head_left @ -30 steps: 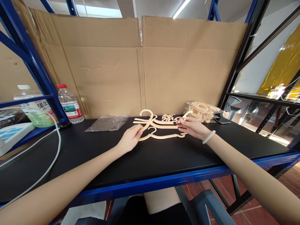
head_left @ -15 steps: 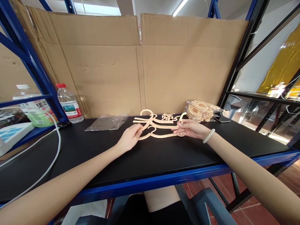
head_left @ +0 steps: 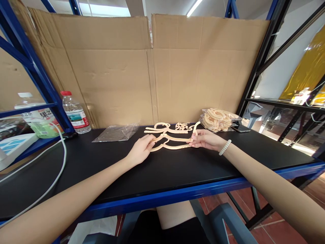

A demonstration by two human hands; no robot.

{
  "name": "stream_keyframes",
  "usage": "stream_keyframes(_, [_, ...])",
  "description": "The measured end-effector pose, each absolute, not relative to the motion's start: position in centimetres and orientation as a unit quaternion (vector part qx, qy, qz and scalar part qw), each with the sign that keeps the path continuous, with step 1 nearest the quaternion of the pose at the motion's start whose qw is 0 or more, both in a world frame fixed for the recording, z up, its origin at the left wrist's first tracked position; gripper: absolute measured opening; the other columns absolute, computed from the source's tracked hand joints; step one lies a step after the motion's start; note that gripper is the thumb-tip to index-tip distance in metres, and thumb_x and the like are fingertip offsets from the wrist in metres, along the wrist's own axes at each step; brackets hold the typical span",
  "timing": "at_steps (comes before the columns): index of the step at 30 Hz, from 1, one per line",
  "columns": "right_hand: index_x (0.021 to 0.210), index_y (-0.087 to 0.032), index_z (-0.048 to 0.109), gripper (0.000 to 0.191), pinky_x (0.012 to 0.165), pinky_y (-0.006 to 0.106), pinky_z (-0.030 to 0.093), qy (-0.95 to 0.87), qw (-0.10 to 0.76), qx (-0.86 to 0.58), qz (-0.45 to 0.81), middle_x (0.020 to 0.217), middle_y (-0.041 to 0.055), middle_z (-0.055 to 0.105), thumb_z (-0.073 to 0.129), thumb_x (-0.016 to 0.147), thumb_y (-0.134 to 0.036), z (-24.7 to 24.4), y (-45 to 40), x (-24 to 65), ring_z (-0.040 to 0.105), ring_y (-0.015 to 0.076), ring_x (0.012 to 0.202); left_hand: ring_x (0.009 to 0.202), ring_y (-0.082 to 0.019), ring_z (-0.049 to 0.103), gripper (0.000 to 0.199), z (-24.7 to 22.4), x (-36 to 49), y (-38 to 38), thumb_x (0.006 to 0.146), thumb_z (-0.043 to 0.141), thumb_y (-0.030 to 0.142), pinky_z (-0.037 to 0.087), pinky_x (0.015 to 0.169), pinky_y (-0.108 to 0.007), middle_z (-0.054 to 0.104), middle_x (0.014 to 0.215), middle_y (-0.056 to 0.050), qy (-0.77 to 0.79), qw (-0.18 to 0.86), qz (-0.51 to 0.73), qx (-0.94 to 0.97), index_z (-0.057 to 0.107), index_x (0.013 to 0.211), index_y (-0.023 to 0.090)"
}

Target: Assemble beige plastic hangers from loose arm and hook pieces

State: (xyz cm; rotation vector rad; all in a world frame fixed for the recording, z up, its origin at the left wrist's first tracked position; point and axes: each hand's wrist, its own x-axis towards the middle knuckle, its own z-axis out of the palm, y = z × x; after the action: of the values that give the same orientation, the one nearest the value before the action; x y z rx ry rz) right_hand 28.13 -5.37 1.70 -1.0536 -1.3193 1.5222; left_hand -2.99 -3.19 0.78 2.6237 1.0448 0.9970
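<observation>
A beige clothes hanger [head_left: 177, 138] stretches between my two hands over the black table. My left hand [head_left: 140, 149] is closed on its left end, fingers and thumb pinched together. My right hand [head_left: 205, 139], with a pale bead bracelet on the wrist, pinches its right end. Just in front, a second beige hanger [head_left: 176, 147] runs close below the held one, its ends partly covered by my hands. Behind them lie more beige hanger pieces [head_left: 175, 130] and a cluster of small beige parts [head_left: 182, 126]. A curved beige piece [head_left: 195, 127] stands up beside my right fingers.
A clear bag of beige parts [head_left: 217, 119] sits at the back right, with a phone [head_left: 241, 128] beside it. Flat clear plastic bag [head_left: 115, 133] lies back left, near a red-capped bottle [head_left: 76, 113]. A white cable [head_left: 62, 162] loops at left. Cardboard [head_left: 109, 74] walls the back.
The held hanger has tipped: the hook that stood up at its middle no longer stands out as high. My right fingers have shifted slightly on its end. My left hand has barely moved.
</observation>
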Motion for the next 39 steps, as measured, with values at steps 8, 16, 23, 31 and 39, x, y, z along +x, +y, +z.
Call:
stream_keyframes(8, [0.071,-0.017,0.053,0.027,0.068,0.026,0.061,-0.55,0.476,-0.407,0.553,0.067,0.002,0.065,0.079,0.07,-0.021,1.3,-5.3,27.4,0.072,0.0181,0.07,0.071,-0.018,0.048,0.018,1.0,-3.0,-3.3,0.09,0.035,0.027,0.038,0.067,-0.03,0.051,0.076,-0.002,0.361,0.07,0.327,0.871,0.048,0.08,0.019])
stream_keyframes(16, [0.074,-0.017,0.051,0.03,0.062,0.025,0.061,-0.56,0.51,-0.405,0.513,0.069,0.0022,0.064,0.08,0.07,-0.022,1.0,-5.2,27.2,0.072,0.0192,0.068,0.075,-0.019,0.051,0.018,1.1,-2.9,-3.4,0.09,0.035,0.026,0.04,0.07,-0.03,0.054,0.08,-0.003,0.371,0.07,0.324,0.867,0.049,0.081,0.019])
stream_keyframes(23, [0.075,-0.017,0.05,0.041,0.062,0.024,0.06,-0.569,0.529,-0.4,0.486,0.067,0.0006,0.065,0.086,0.06,-0.031,0.9,-5.3,26.9,0.072,0.0196,0.068,0.076,-0.019,0.053,0.022,1.1,-2.9,-3.5,0.091,0.034,0.027,0.041,0.071,-0.03,0.057,0.082,-0.004,0.37,0.079,0.329,0.865,0.054,0.085,0.018])
stream_keyframes(31, [0.076,-0.019,0.049,0.044,0.062,0.027,0.06,-0.562,0.551,-0.4,0.47,0.069,0.0023,0.067,0.085,0.059,-0.037,0.7,-5.2,26.7,0.071,0.0186,0.067,0.077,-0.018,0.056,0.024,0.8,-2.9,-3.3,0.092,0.035,0.025,0.042,0.071,-0.029,0.062,0.087,-0.004,0.365,0.093,0.325,0.868,0.058,0.094,0.018])
stream_keyframes(39, [0.09,-0.02,0.066,0.028,0.063,0.024,0.053,-0.587,0.578,-0.367,0.433,0.096,0.002,0.064,0.076,0.069,-0.035,1.8,-5.6,27.1,0.059,0.0107,0.075,0.067,-0.017,0.052,0.031,1.2,-3.0,-3.4,0.091,0.034,0.025,0.038,0.062,-0.028,0.058,0.075,-0.002,0.399,0.084,0.319,0.856,0.061,0.103,0.018])
